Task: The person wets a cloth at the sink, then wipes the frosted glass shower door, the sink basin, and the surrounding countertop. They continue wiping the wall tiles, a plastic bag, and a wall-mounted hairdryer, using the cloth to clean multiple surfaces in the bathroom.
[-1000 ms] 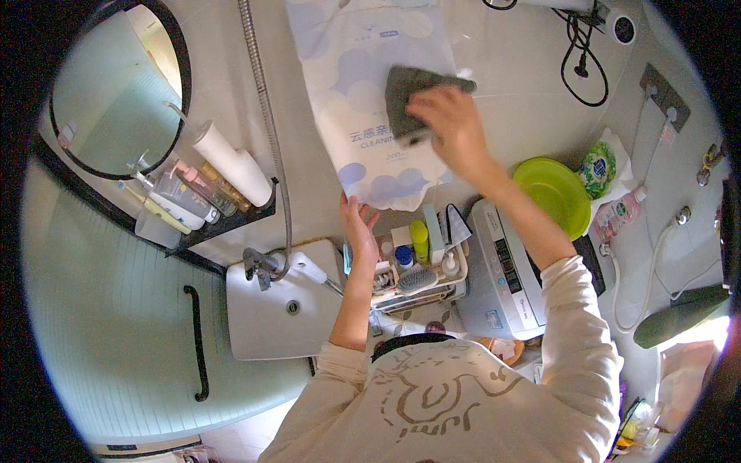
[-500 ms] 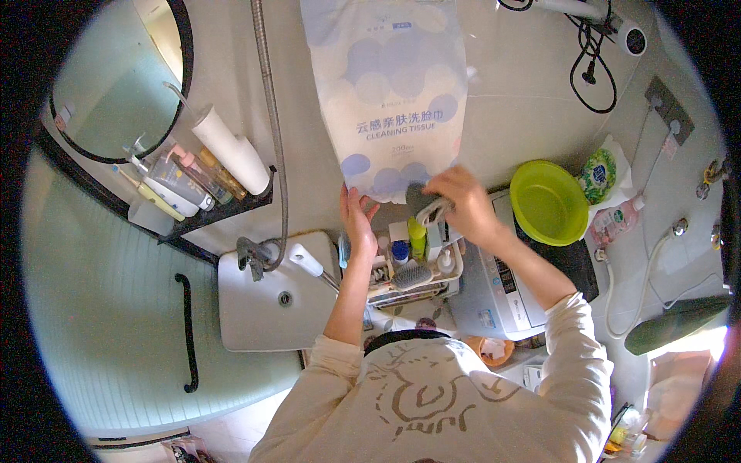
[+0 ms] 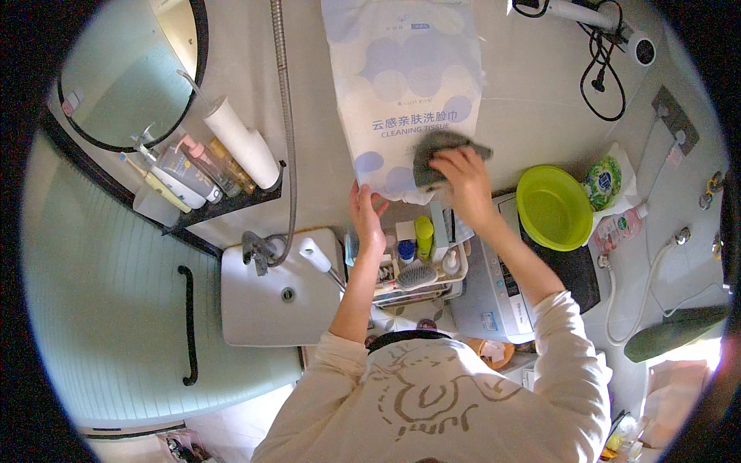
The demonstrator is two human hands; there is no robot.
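Observation:
A large white tissue pack (image 3: 409, 69) with pale blue and lilac dots hangs upright against the wall, its top cut off by the view's edge. My left hand (image 3: 369, 220) holds its lower left corner, fingers up along the edge and thumb under the bottom. In my right hand (image 3: 465, 181) is a bunched dark grey cloth (image 3: 432, 158), pressed onto the pack's lower right front. Below both hands stands a wire-framed caddy (image 3: 463, 270) with a grey hairbrush (image 3: 417, 278), a yellow-green bottle (image 3: 424, 235) and a blue-capped jar (image 3: 406, 251).
A white sink (image 3: 255, 316) with a tap (image 3: 262, 253) lies to the left, under a black shelf (image 3: 231, 210) of bottles and a round mirror (image 3: 131, 77). To the right, a green basin (image 3: 532, 224) sits on a washing machine (image 3: 494, 309). A hair dryer (image 3: 641, 48) hangs at upper right.
My right hand has raised the grey cloth from below the pack's bottom edge onto its front, where it now spreads wider. My left hand stays at the lower left corner.

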